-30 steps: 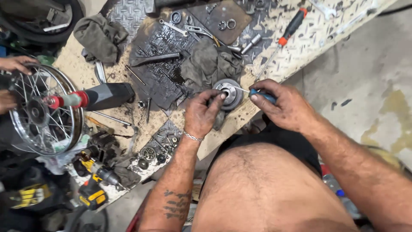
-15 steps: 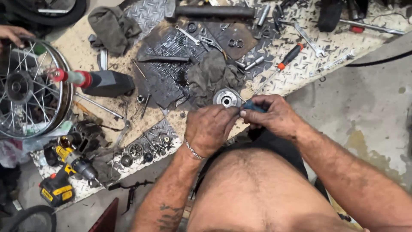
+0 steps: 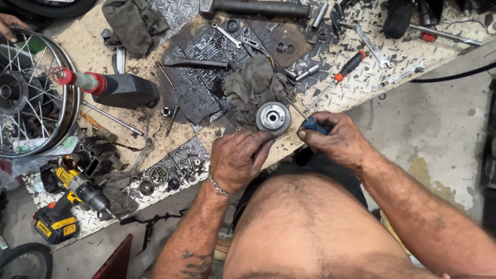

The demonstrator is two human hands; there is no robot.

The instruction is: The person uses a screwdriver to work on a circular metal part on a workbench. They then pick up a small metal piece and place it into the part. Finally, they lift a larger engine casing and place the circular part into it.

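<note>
Round metal hub (image 3: 273, 117), near the workbench (image 3: 361, 82) front edge.
Likely heavy, rigid, greasy; grip the rim. Left hand (image 3: 238, 157) fingers curled beside it; right hand (image 3: 336, 137) clasps a blue-handled pick (image 3: 306, 120).

Round metal hub (image 3: 273, 117) sits at workbench (image 3: 77, 51) near edge, rag (image 3: 256, 85) just behind it, spoked wheel (image 3: 31, 93) at left end, cordless drill (image 3: 67, 201) at near-left corner, screwdriver (image 3: 347, 68) toward right end.
</note>
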